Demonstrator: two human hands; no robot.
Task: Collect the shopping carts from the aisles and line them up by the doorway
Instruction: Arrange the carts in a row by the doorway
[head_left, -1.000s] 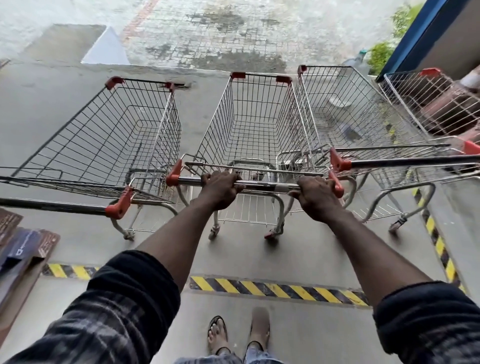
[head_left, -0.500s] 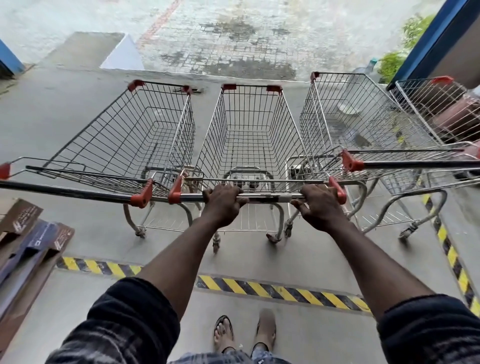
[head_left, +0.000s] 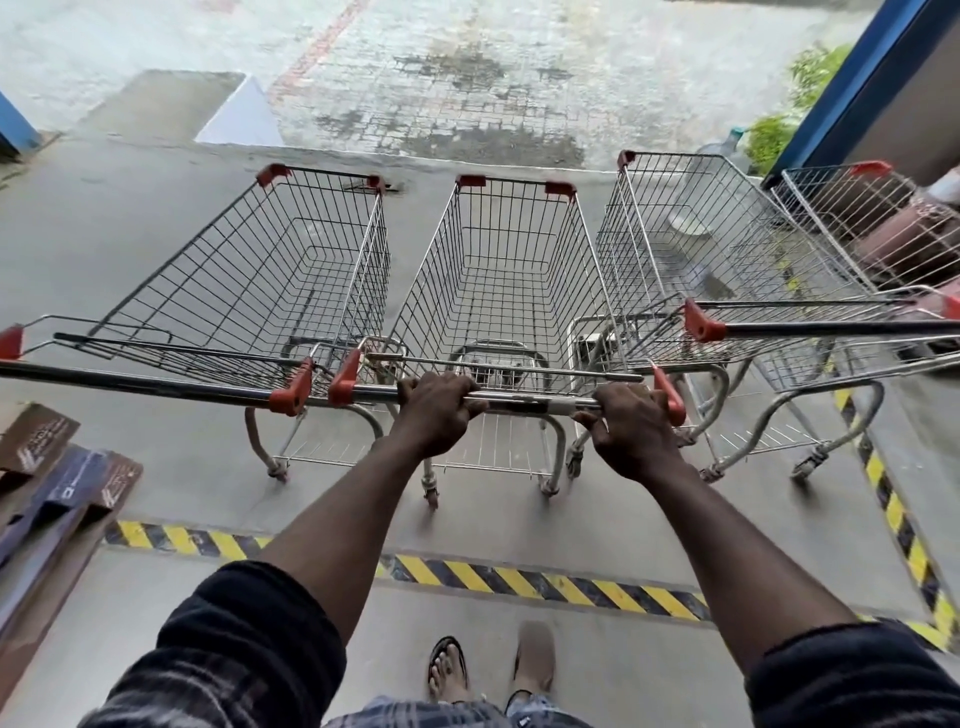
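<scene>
Observed: left hand (head_left: 436, 410) and right hand (head_left: 631, 431) curl round handle (head_left: 530, 402) of middle cart (head_left: 498, 270). It stands between left cart (head_left: 270, 270) and right cart (head_left: 691, 249), roughly level. Judged: row nearly formed, release remaining.

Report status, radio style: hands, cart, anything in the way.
Left hand and right hand gripping middle cart handle. Cart slotted between left cart and right cart. Tight both sides.

Middle cart (head_left: 511, 223) standing at 12 o'clock, left cart (head_left: 322, 249) flanking at 11, right cart (head_left: 675, 234) at 1, fourth cart (head_left: 852, 208) at 2, floor tape (head_left: 519, 574) lying crosswise at 6, cardboard (head_left: 57, 488) at 8.
</scene>
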